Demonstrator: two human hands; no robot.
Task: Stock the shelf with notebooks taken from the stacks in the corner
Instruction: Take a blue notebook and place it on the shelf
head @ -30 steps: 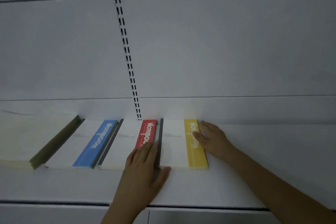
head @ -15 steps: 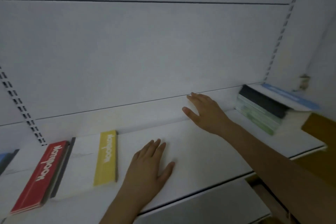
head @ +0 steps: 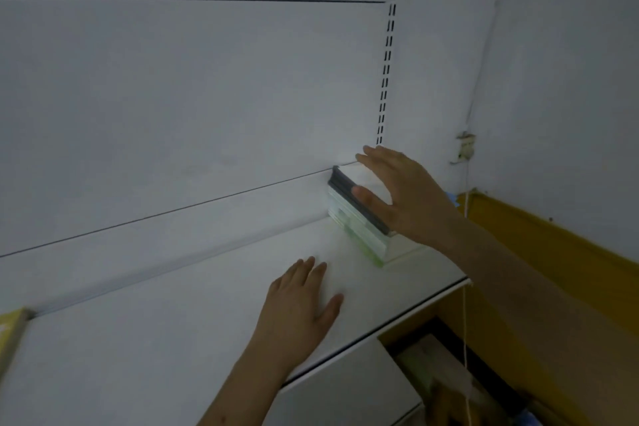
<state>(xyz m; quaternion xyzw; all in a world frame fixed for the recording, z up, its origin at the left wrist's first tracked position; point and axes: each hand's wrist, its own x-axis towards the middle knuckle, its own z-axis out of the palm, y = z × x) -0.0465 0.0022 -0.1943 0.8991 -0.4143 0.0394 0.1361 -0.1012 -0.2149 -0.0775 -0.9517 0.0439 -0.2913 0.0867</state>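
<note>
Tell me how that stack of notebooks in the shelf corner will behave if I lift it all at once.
The stack of thin notebooks with dark and green spines probably feels heavy for one hand. Its loose layers may slide or fan apart. The right hand spans only the top, so support underneath seems wise.

The white shelf [head: 173, 339] in front of me runs from the lower left up to the corner on the right, its front edge sloping across my view. My left hand [head: 297, 311] lies flat on its bare surface, fingers spread. In the far right corner a stack of notebooks [head: 359, 228] sits on the shelf against the back panel, a dark spine on top and pale green ones under it. At the far left edge, a yellow notebook [head: 10, 339] lies flat on the shelf.
</note>
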